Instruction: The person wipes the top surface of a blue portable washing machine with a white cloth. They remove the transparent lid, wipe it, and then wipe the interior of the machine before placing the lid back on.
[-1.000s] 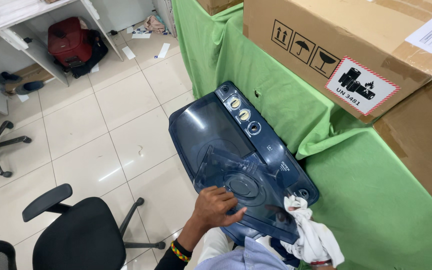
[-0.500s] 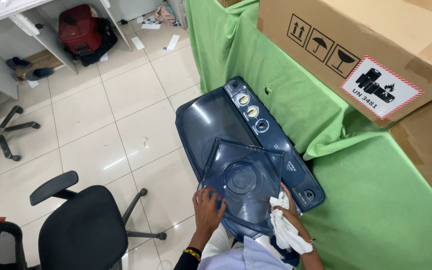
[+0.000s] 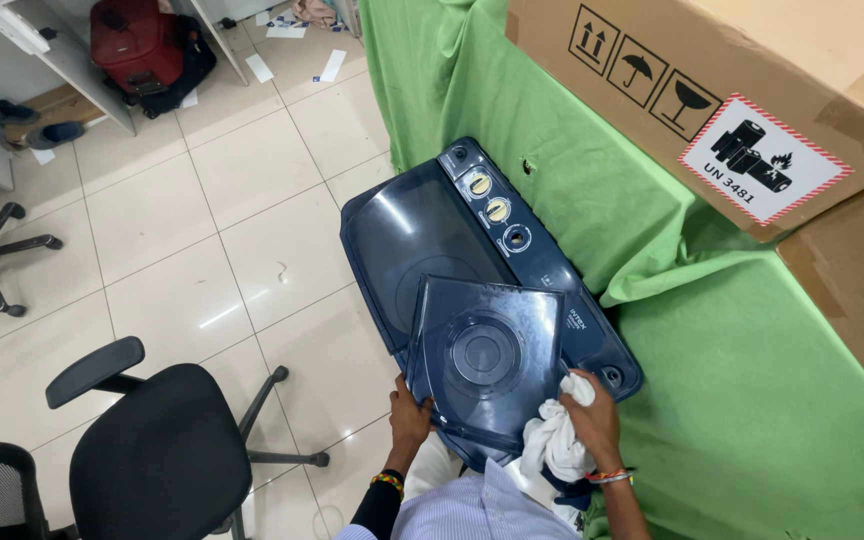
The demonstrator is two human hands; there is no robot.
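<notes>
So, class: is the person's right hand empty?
No, the right hand grips a white cloth at the raised dark lid.

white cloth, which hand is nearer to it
Right. The right hand grips the white cloth at the near right corner of the raised lid. The left hand holds the lid's near left edge, apart from the cloth.

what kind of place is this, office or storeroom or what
Probably an office used partly for storage or packing. Black swivel chairs stand on a tiled floor by white desks, while big cardboard shipping boxes sit on a table draped in green cloth. A dark blue washing machine stands beside it.
</notes>
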